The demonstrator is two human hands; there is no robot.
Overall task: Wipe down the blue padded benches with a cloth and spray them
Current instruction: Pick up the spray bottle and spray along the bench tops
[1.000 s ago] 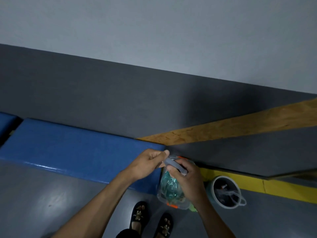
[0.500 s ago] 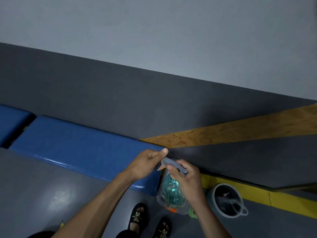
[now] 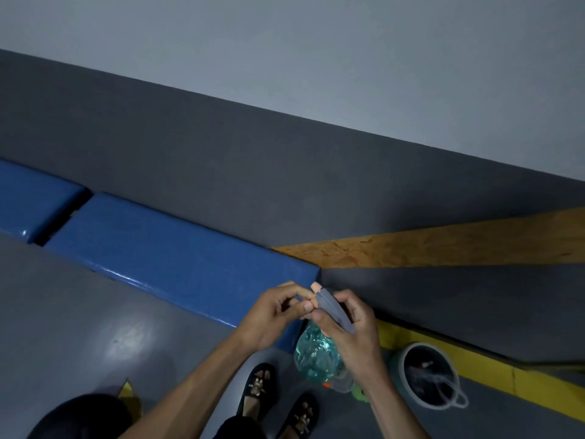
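1. While the spray bottle (image 3: 318, 353) is held upright in front of the body, just off the near right end of the blue padded bench (image 3: 177, 264), its grey trigger head (image 3: 335, 312) is gripped by the right hand (image 3: 354, 337), fingers curled round the neck.
2. The orange nozzle tip (image 3: 316, 286) is pinched by the fingertips of the left hand (image 3: 272, 315), probably so that it can be turned to set the spray.
3. The bottle is clear plastic holding greenish liquid. It is judged moderately heavy and slightly squashy, so hold is best taken at the stiff neck under the trigger head, not on the body.
4. The nozzle is small and likely slippery when wet; a fingertip pinch should suffice.
5. No cloth can be made out in either hand.
6. A second blue bench (image 3: 34, 198) lies further left, and a grey bucket (image 3: 403, 369) stands on the floor (image 3: 79, 327) to the right.
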